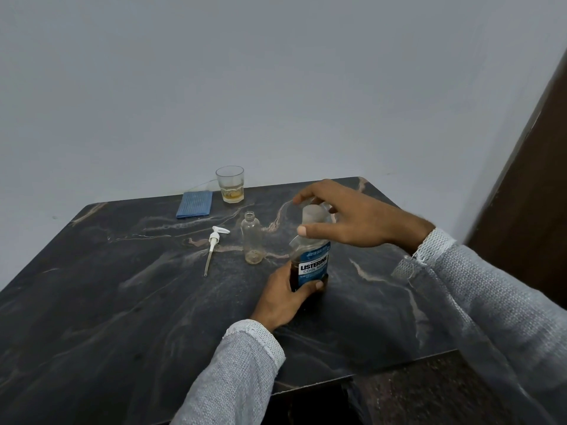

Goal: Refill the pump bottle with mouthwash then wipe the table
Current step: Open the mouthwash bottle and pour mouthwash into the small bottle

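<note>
Mouthwash bottle (310, 265) stands gripped low by left hand (283, 297); right hand (340, 214) loosely cups its cap (313, 214).

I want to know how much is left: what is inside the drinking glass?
The glass holds a shallow layer of yellowish liquid at the bottom; the rest looks empty. What the liquid is cannot be told.

The table (129, 302) is dark polished stone, veined and faintly glossy. On it, the pump bottle (252, 239) is clear smooth plastic; left of it lies a white plastic pump head (214, 239). Behind, a ribbed blue cloth (194, 204) and clear glass tumbler (230, 184). Both sleeves (236, 372) are textured grey knit.
</note>
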Tool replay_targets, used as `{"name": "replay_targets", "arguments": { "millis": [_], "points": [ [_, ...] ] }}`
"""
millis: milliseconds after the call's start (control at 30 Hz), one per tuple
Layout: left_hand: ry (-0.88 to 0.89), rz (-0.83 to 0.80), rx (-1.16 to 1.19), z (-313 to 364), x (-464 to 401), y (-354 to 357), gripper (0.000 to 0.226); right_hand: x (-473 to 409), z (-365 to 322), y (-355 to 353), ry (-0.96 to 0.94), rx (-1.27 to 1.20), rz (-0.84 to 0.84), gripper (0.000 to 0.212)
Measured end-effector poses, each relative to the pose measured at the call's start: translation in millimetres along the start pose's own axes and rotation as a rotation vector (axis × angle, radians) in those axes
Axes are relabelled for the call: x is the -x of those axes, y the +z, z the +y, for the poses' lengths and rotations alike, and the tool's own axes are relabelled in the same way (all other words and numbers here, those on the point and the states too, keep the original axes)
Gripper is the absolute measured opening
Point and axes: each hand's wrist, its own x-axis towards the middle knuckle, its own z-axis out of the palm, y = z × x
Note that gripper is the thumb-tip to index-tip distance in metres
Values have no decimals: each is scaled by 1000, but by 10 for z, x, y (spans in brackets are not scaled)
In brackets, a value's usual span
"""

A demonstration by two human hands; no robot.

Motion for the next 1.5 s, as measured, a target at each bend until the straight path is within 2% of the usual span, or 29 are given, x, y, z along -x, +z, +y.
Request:
{"name": "replay_targets", "arguments": {
  "millis": [100, 200, 300, 433, 533, 600, 800, 933, 1167, 1500],
  "points": [
    [1, -8, 0, 16, -3, -1, 51, -30, 6, 55, 11, 151, 74, 44],
    [5, -8, -15, 32, 2, -4, 46, -43, 8, 51, 9, 124, 58, 37],
    [12, -1, -28, 20, -1, -4, 44, -26, 14, -22, 9, 7, 52, 32],
    [22, 1, -30, -16, -11, 1, 44, 10, 75, -110, -2, -241, 131, 25],
    [16, 11, -11, -28, -12, 11, 41, 7, 244, -122, 36, -533, 282, 34],
    [12, 20, 4, -27, -15, 21, 38, -7, 420, -82, 61, -617, 355, 40],
    [10, 25, 17, -14, -2, 29, 35, -106, 1048, 336, 293, -598, 552, 21],
    [-5, 17, 1, -15, 5, 12, 35, -130, 1348, 588, 398, -496, 639, 17],
    [-8, 7, 10, -24, -11, 13, 42, -96, 1618, 864, 524, -467, 601, 19],
    [-6, 1, -4, -49, -22, 3, 46, -74, 1721, 1013, 564, -411, 579, 19]
  ]
}}
